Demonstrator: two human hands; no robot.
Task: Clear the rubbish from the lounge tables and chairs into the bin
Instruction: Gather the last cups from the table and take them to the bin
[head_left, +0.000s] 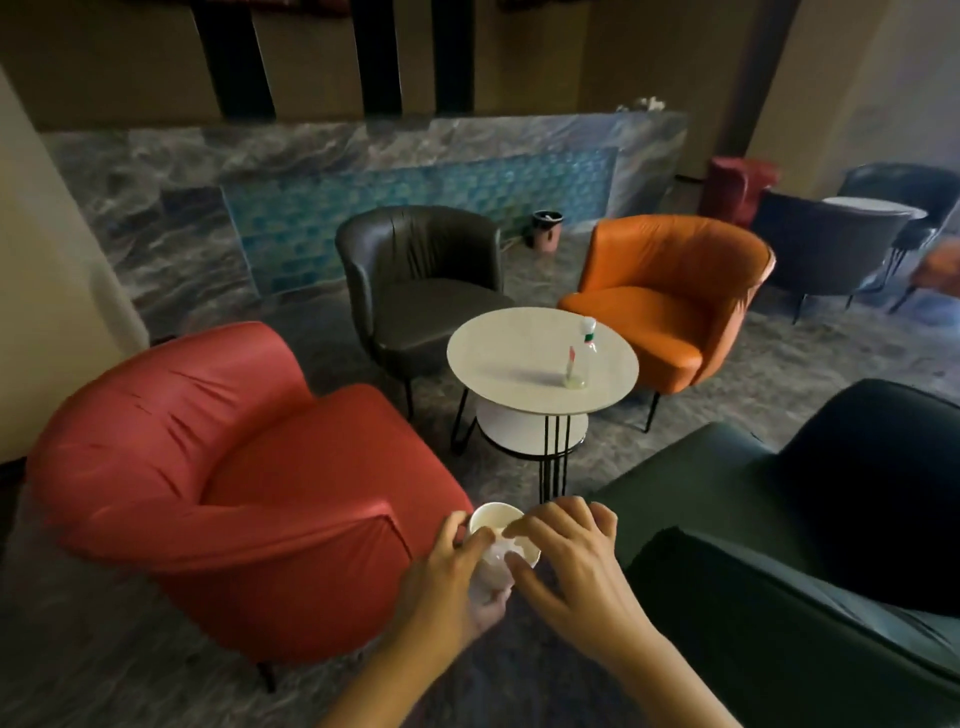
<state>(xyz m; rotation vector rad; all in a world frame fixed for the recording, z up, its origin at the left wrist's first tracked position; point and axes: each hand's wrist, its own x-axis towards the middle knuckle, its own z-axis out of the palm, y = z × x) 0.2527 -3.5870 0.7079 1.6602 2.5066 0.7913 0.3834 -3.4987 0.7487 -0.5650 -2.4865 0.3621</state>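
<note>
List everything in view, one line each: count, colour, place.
round table: one, white, centre
red armchair: one, red, left of the table
grey armchair: one, dark grey, behind the table
orange armchair: one, orange, right of the table
dark armchair: one, dark green, near right
bottle: one, clear, standing on the table
bin: one, pinkish, by the marble wall
far table: one, white, far right
paper cup: one, white, held, bottom centre
left hand: one, grips the cup
right hand: one, over the cup's mouth

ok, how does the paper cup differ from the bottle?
The paper cup is gripped by the left hand; the bottle stands untouched on the table. The cup is white and opaque; the bottle clear. The cup is squat, open-topped; the bottle tall, narrow-necked. Both are drink containers.
</note>
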